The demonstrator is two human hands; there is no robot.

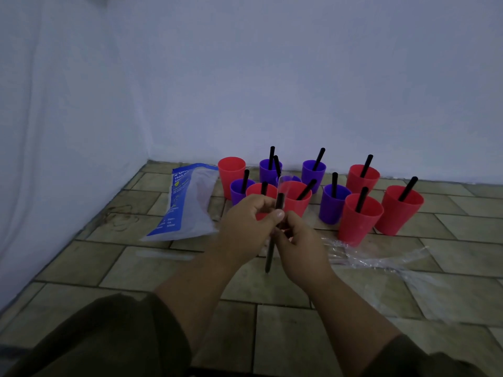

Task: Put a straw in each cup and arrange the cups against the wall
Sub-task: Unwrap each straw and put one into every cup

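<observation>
A floor (299, 330) of tan, brick-laid tiles runs back to a pale wall (299, 77), with white cloth (54, 131) hanging along the left side. Red and purple cups (330, 208) stand clustered near the wall, most holding black straws; the red cup (231, 172) at the back left holds none. In front of them, the left hand (245, 227) and right hand (302, 246) both pinch one upright black straw (270, 251) in curled fingers (276, 214). A blue-and-white plastic bag (187, 205) lies to the left, clear wrappers (381, 257) to the right.

Smooth plastic cups (359, 219), matt black straws (407, 189), glossy clear wrappers (381, 257), rough tiled floor (299, 336)
</observation>
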